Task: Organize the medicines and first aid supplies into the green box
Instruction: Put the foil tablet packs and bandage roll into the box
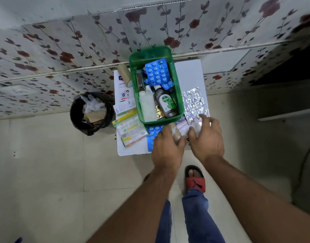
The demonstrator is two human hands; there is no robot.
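The green box [150, 56] stands on a small white table [191, 72]. It holds a blue blister pack [156, 72], a Dettol bottle [165, 102] and a white bottle [147, 106]. At the table's near edge my left hand [168, 147] curls around a beige bandage roll [176, 134], partly covering another blue blister pack [153, 132]. My right hand [207, 137] hovers with spread fingers over a white plaster packet [183, 126] and the lower edge of a silver foil strip [194, 102]. A second beige roll [124, 74] lies left of the box.
Left of the box lie a white plaster packet [123, 93], yellow-green cartons [126, 116] and printed sachets [131, 131]. A black waste bin [89, 114] stands on the floor beside the table. My foot in a red sandal [195, 179] is just below the table.
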